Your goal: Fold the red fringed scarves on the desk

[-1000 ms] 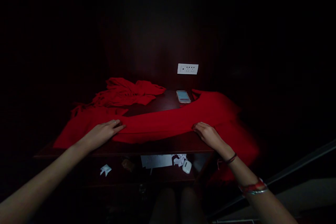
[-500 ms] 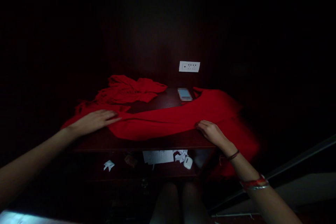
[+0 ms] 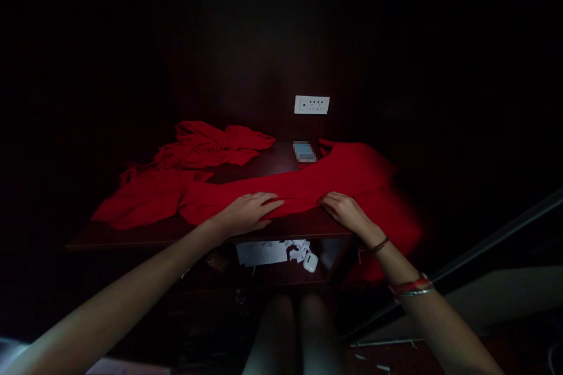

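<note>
A long piece of red cloth [image 3: 246, 184] lies across the dark wooden desk [image 3: 145, 239] and hangs over its right side. On the near part of the cloth rests my left hand [image 3: 246, 212], open, its fingers stretched toward the right. My right hand [image 3: 345, 211] has its fingers bent together at the near edge of the cloth, pinching it; the fingertips are partly hidden. Behind, at the back left, sits a crumpled red cloth bundle [image 3: 215, 143] with thin strands along it.
A phone with a blurred screen [image 3: 304, 152] lies behind the cloth, below a white wall socket [image 3: 312, 105]. The shelf underneath holds papers [image 3: 261, 253] and a white earbud case [image 3: 310, 262]. A pale diagonal edge [image 3: 497, 234] runs along the right.
My left hand has slid right along the cloth, closer to my right hand. The cloth at the left now lies more spread out. My right hand stays at the near edge.
</note>
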Demonstrator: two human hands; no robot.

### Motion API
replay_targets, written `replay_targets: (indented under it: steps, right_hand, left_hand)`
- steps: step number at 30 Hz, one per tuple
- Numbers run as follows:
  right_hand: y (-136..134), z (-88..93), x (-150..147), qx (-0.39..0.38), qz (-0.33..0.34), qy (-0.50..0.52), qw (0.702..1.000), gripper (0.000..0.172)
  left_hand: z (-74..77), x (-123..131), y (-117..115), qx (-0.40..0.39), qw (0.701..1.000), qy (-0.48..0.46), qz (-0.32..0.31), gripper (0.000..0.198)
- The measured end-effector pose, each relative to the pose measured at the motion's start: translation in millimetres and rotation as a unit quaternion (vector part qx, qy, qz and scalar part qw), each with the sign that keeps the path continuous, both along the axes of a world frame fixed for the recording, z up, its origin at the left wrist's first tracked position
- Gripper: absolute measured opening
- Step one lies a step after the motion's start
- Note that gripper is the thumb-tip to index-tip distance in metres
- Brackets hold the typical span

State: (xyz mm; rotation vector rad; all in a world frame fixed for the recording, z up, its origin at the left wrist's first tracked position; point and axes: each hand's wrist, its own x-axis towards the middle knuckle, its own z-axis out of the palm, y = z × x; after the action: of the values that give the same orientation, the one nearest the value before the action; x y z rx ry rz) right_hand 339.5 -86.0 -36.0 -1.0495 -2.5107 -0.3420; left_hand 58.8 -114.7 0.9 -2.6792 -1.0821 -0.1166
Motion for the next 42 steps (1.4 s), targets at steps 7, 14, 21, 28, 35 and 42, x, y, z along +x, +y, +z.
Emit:
replay_targets:
  steps: [7, 14, 21, 28, 35, 42]
  right_hand:
    - [1.5, -0.9, -1.6, 0.015, -0.017, -0.019, 1.0, 0.022]
    - [-6.4, 5.2, -19.5, 0.036, 0.005, -0.041, 0.998, 0.02]
    - [-5.0, 4.8, -28.2, 0.036, 0.007, -0.063, 0.997, 0.019]
    - [0.5, 2.8, -30.5, -0.004, 0.046, 0.05, 0.998, 0.019]
    - [6.1, 6.8, -30.5, -0.066, 0.037, 0.235, 0.969, 0.011]
    - [8.5, 10.9, -33.7, -0.058, 0.075, 0.147, 0.985, 0.021]
  left_hand:
    - [-5.8, 24.5, 9.4, 0.034, 0.998, 0.048, -0.005, 0.033]
    - [-14.3, 51.6, 10.0, 0.032, 0.999, 0.011, 0.006, 0.027]
    - [-19.2, 59.2, 14.7, 0.063, 0.997, 0.03, 0.031, 0.019]
    - [-23.0, 55.9, 12.2, 0.076, 0.995, 0.021, 0.055, 0.022]
    - [-18.0, 49.9, 16.1, 0.065, 0.997, -0.009, 0.03, 0.024]
    - [-16.3, 37.0, 35.7, 0.012, 0.992, -0.116, 0.038, 0.023]
